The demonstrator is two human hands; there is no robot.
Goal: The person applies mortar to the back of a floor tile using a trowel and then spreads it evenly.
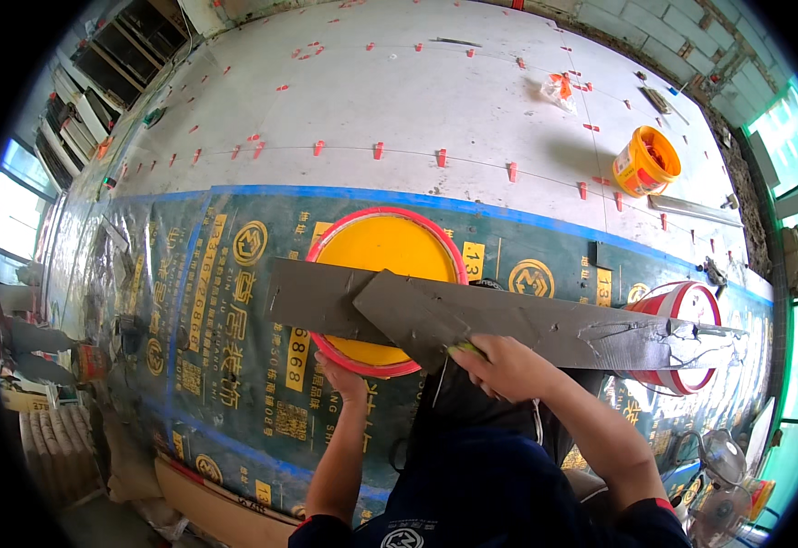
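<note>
My right hand (499,367) is closed around the yellow-green handle of a trowel (401,312). The trowel's wide blade is coated in grey paste and lies flat over a long flat strip (517,315). That strip, smeared with the same paste and rough and lighter at its right end, spans from a yellow-topped bucket with a red rim (385,236) to a red and white bucket (702,312). At the near left side of the yellow-topped bucket, my left hand (344,378) grips the rim, its fingers partly hidden.
Large grey floor tiles with red levelling clips (442,158) extend ahead. A small yellow bucket (647,163) and a plastic bag (559,91) stand on them. Printed green protective sheeting (262,402) lies underfoot. A fan (723,457) is at the lower right, stacked sacks (52,447) at left.
</note>
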